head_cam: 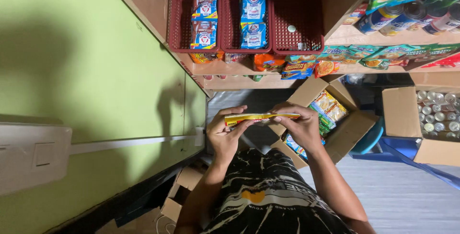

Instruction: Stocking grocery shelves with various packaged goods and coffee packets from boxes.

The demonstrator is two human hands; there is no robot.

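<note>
Both my hands hold one flat yellow and red snack packet edge-on in front of my chest. My left hand grips its left end, thumb on top. At the right end, my right hand closes over the packet from above. Right below my right hand stands an open cardboard box with several colourful packets inside. Above, on a wooden shelf, sit three red plastic baskets: the left one and middle one hold red and blue packets, the right one is nearly bare.
A green wall with a white switch box fills the left. A second cardboard box of cans stands at right near a blue tub. Cans and packets line the upper right shelf. More snack packs hang under the baskets.
</note>
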